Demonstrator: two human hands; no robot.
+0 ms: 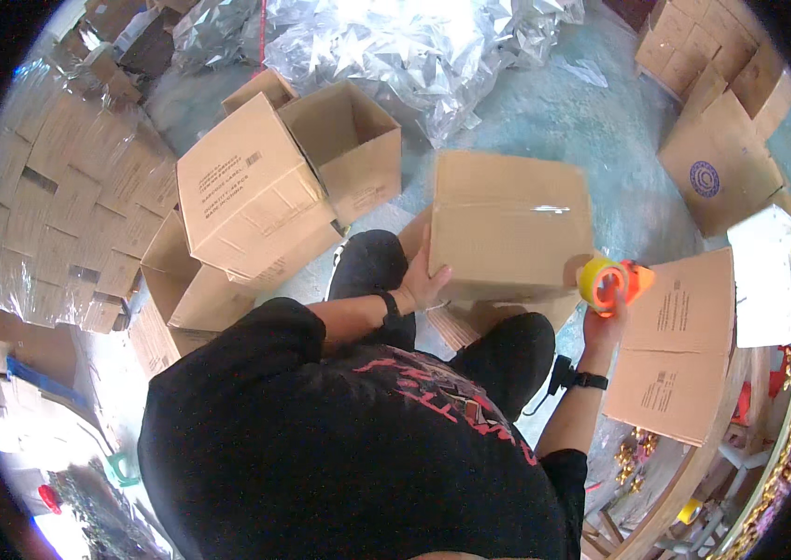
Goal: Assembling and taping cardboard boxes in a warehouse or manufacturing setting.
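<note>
A closed cardboard box [512, 224] stands in front of me, between and just beyond my knees, with a shiny strip of clear tape on its top. My left hand [423, 283] is flat against the box's near left side, fingers stretched and thumb apart. In my right hand [604, 322] is an orange tape dispenser [636, 280] with a yellow roll of tape, gripped beside the box's near right corner. The dispenser's front end is at the box's right edge; whether it touches the cardboard I cannot tell.
Several open and stacked cartons [251, 191] stand to my left, near a wrapped wall of boxes [59, 196]. Silvery plastic bags [386, 51] lie ahead. A flattened carton [676, 345] rests at my right, beside a white container [769, 275]. More cartons [722, 159] stand at the far right.
</note>
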